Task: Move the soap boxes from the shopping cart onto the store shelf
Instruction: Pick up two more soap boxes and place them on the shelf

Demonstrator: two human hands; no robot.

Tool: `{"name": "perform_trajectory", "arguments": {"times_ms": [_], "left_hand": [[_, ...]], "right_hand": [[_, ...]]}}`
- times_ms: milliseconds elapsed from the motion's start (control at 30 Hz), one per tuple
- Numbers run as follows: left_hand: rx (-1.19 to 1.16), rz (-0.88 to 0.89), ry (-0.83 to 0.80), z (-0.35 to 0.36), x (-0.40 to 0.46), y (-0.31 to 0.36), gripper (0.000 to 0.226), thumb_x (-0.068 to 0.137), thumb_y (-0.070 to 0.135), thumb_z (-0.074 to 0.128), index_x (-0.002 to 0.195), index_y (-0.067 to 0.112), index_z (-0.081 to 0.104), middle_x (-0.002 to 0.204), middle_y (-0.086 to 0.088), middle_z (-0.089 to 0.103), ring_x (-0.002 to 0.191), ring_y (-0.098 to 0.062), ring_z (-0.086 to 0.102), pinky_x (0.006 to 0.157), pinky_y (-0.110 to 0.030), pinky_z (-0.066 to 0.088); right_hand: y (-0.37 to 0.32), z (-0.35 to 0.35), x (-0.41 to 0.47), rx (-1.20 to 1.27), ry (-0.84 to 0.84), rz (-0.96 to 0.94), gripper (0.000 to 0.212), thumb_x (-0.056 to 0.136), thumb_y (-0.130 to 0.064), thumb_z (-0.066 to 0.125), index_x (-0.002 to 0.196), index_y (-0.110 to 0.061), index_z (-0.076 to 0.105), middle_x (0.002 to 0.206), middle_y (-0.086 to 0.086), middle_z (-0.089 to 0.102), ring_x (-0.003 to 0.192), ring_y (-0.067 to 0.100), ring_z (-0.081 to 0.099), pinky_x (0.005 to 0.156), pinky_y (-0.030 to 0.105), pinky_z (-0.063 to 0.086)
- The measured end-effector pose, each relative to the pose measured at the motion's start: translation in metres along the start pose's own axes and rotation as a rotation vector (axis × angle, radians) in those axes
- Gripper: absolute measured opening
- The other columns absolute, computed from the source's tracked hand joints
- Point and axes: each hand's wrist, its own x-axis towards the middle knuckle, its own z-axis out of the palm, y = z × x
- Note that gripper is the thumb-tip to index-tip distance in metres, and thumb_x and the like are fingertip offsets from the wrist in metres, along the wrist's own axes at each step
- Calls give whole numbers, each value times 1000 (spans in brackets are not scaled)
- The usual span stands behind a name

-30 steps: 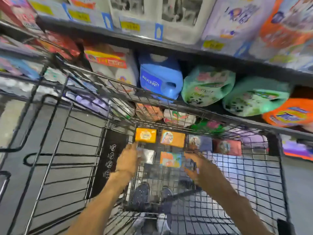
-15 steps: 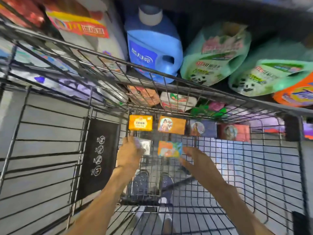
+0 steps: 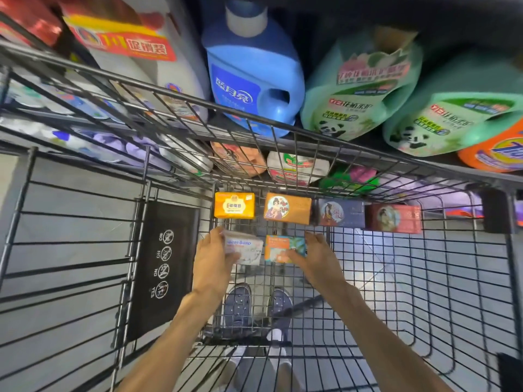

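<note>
At the cart's [image 3: 283, 137] far end, near its left corner, the left hand's [image 3: 212, 264] fingers curl round the left edge of the white box [image 3: 244, 247], thumb on its near face: a grip. The right hand's [image 3: 317, 258] fingers lie over the right end of the teal box [image 3: 280, 248] and seem to be closing on it; whether the thumb has pinched underneath cannot be told. The two boxes sit just beside each other on the cart floor. Along the far wall behind them stand four more in a row: yellow box [image 3: 234, 205], orange box [image 3: 287, 208], blue box [image 3: 341, 213] and red box [image 3: 393, 218], all untouched.

The step in hand looks like the pickup of the first pair, so the task is barely begun. Next, both boxes need lifting clear of the wire rim and carrying to the shelf [image 3: 452, 162] beyond, where detergent jugs [image 3: 252, 80] already crowd; a free gap is not visible.
</note>
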Motion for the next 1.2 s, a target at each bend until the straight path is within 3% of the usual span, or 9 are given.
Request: {"name": "perform_trajectory", "arguments": {"times_ms": [67,200,300,433,600,733,867,1033,1200], "left_hand": [[-18,-7,-31,-3,-2,-3,56,85,19,79,134,19,52,123,1,61,116,-17,59,101,-37,55],[-70,-18,-57,-8,-12,-5,50,82,20,83,122,33,57,113,6,68,101,-9,66,86,-33,62],[-87,-3,-67,-10,-20,-4,50,83,24,82,114,45,48,106,9,71,94,-9,68,82,-34,61],[-181,-20,-82,-12,-26,-3,46,83,23,81,111,42,51,101,18,70,96,-9,69,81,-39,61],[-283,-16,-96,-17,-32,-2,49,81,16,83,112,42,57,100,16,69,96,-1,67,71,-13,56],[-324,26,-137,-29,-41,9,36,82,21,83,114,28,67,101,16,74,90,3,70,77,-22,60],[-394,96,-172,-52,-58,40,21,85,25,81,105,27,73,99,7,77,92,-12,73,81,-36,61],[-534,209,-198,-99,-96,106,21,82,20,82,102,19,75,100,7,78,93,-9,72,72,-15,55],[-573,373,-252,-159,-155,194,19,83,11,78,94,24,71,81,23,76,74,8,69,74,-15,55]], "right_hand": [[3,4,3,53,12,16,46,87,-47,68,116,-11,61,107,2,49,93,23,61,78,40,58],[3,7,3,319,19,116,36,85,-30,77,116,-14,65,111,4,50,79,17,66,48,21,54],[5,9,2,399,49,121,38,86,-21,76,122,-13,64,115,9,53,78,18,66,44,14,48],[10,14,1,533,42,137,48,84,-12,78,127,-16,57,119,10,54,91,13,65,52,13,52],[22,10,-11,663,4,153,45,84,-8,76,116,-24,49,115,4,62,90,18,68,59,18,54],[27,-9,-31,730,31,189,41,80,-13,81,104,-38,58,109,-1,70,94,23,72,72,43,62],[17,-52,-62,724,67,118,21,82,-13,80,97,-25,70,90,-2,76,85,21,75,75,43,63],[1,-125,-129,788,182,40,14,83,-22,79,96,-22,74,90,-4,78,87,17,74,79,38,60],[-4,-204,-218,1008,300,-51,38,88,-11,66,119,11,60,117,34,65,100,31,70,87,42,56]]}}
